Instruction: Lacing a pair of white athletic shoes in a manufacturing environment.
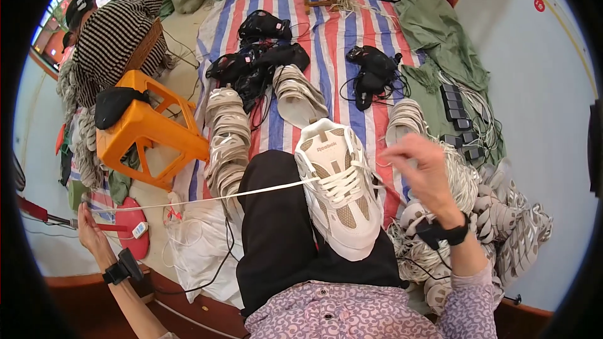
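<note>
Lilac patterned shirt (301,314) covers my middle, and just beyond it my black trousers (270,232) make a soft, uneven rest for the cream-and-tan sneaker upper (344,223), which lies on my lap, toe toward me; nothing clamps it, so I judge that a hard sideways pull could swing it round or tip it off my thigh. Blurred above its right side hangs my right hand (422,166), fingers bent and brought near the thumb; I cannot tell whether they pinch anything. Out to the left, my left hand (94,235) holds the long white lace (251,193), drawn straight from the crossings, though how the fingers grip it is too small to tell. Pulling too far on that side could leave the two ends uneven, and the lace could snag on the bulky black wristband (122,268). Below its line, a black cable (220,270) over white plastic sheeting (198,254) could tangle with a dropped end. Farther out, the nested stack of uppers (226,141) stands close to my knee and might topple if I bump it; the orange stool (147,144) is beside that, well clear of my hands.
</note>
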The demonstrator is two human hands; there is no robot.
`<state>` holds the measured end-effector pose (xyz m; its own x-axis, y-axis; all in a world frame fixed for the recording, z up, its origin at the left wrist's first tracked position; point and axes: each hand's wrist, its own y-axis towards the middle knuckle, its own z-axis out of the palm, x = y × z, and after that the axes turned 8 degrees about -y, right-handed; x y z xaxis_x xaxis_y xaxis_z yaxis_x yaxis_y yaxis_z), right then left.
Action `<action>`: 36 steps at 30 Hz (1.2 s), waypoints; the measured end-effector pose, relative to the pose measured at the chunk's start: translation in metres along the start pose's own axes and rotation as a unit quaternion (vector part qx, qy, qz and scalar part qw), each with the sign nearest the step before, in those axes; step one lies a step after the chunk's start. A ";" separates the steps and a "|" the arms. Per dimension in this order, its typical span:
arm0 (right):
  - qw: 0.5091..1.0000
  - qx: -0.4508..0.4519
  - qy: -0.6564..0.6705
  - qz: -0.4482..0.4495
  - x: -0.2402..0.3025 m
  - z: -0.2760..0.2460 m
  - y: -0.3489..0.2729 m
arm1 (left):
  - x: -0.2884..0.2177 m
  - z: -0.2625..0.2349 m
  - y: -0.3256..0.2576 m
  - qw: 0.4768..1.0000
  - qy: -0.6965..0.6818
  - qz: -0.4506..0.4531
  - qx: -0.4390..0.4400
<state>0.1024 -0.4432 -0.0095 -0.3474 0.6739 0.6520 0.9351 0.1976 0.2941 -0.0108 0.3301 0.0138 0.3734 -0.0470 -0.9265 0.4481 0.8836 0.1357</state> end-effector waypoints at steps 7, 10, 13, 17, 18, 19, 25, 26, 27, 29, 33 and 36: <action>0.996 0.041 0.051 -0.053 0.038 0.037 0.026 | -0.017 -0.056 0.002 0.995 0.084 0.052 0.009; 0.995 0.040 0.028 -0.083 0.034 0.045 0.027 | -0.013 -0.075 0.007 0.996 0.074 0.050 0.010; 0.992 0.034 -0.008 -0.121 0.032 0.051 0.028 | -0.001 -0.078 0.002 0.996 0.080 0.030 -0.014; 0.989 0.070 -0.001 -0.130 0.029 0.055 0.033 | 0.023 -0.066 -0.021 0.997 0.074 0.007 0.015; 0.988 0.080 0.015 -0.133 0.026 0.055 0.034 | 0.032 -0.059 -0.027 0.998 0.061 -0.008 0.021; 0.989 0.077 0.009 -0.127 0.024 0.055 0.036 | 0.038 -0.055 -0.035 0.998 0.055 -0.029 0.030; 0.971 0.161 0.167 -0.054 0.010 0.058 0.046 | 0.086 -0.011 -0.089 0.985 0.104 -0.107 0.086; 0.969 0.167 0.177 -0.052 0.010 0.058 0.046 | 0.097 0.000 -0.103 0.987 0.077 -0.111 0.088; 0.965 0.173 0.188 -0.051 0.012 0.058 0.046 | 0.105 0.010 -0.119 0.988 0.049 -0.119 0.084; 0.978 0.151 0.125 -0.070 0.020 0.057 0.042 | 0.119 0.035 -0.150 0.985 0.049 -0.142 0.079; 0.992 0.092 -0.012 -0.087 0.042 0.059 0.027 | 0.130 0.078 -0.204 0.975 0.038 -0.193 0.104; 0.987 0.098 -0.069 -0.103 0.050 0.060 0.023 | 0.132 0.099 -0.234 0.965 0.009 -0.212 0.152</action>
<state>0.1110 -0.3617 -0.0122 -0.5310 0.6936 0.4867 0.8461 0.4655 0.2598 0.0142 0.0707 -0.1051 0.0923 -0.3637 -0.9269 0.7759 0.6097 -0.1620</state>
